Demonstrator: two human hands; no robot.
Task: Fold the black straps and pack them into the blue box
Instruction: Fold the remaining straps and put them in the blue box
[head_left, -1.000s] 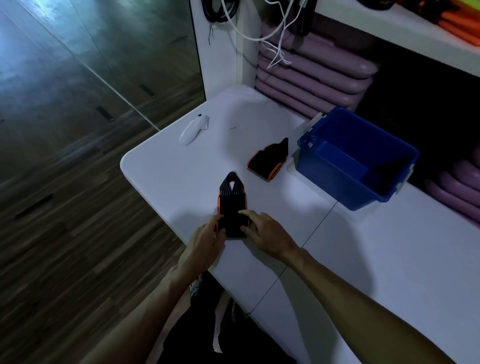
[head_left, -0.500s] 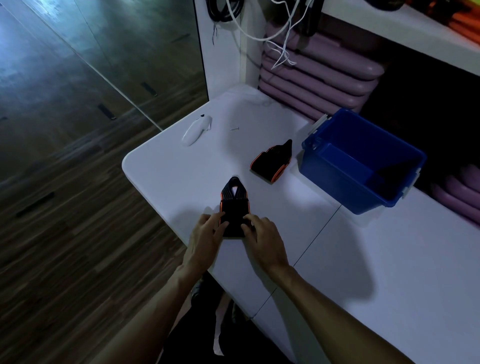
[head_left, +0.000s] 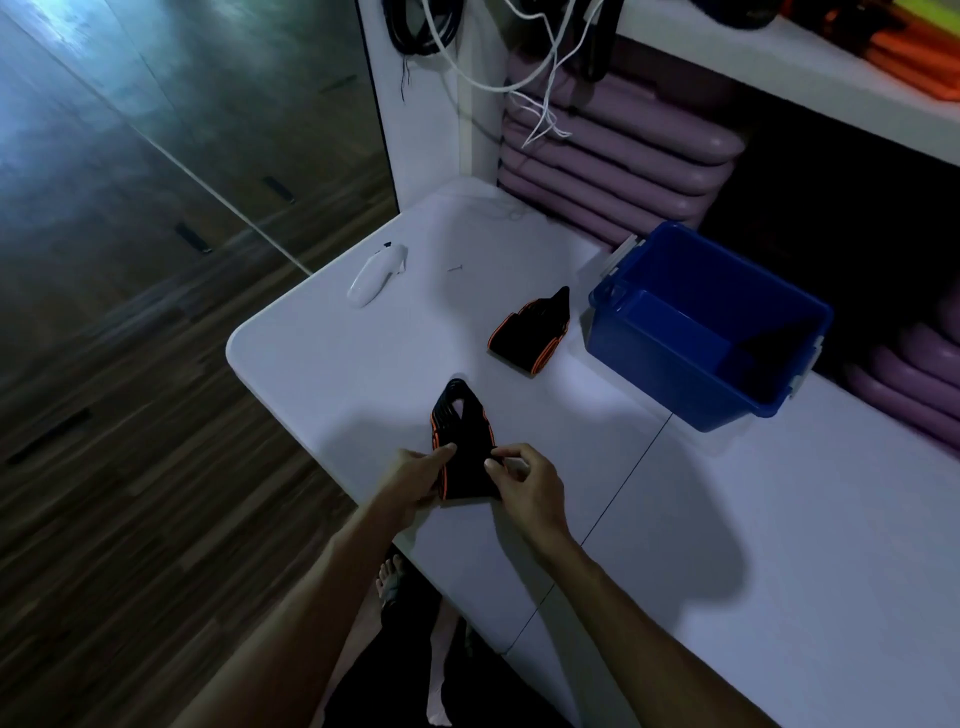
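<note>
Near the table (head_left: 311, 364) corner, left hand (head_left: 415, 480) and right hand (head_left: 524, 486) pinch the folded strap (head_left: 460, 441); open surface lies beyond.

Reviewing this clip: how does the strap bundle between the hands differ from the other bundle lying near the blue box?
The near strap bundle is pinched by the left hand and right hand; the far strap bundle lies untouched on the table. The near one sits by the table's front edge, the far one beside the blue box. The near one's looped end points away from the person, the far one lies angled toward the box. Both are black with orange edging, and neither is in the box.
</note>
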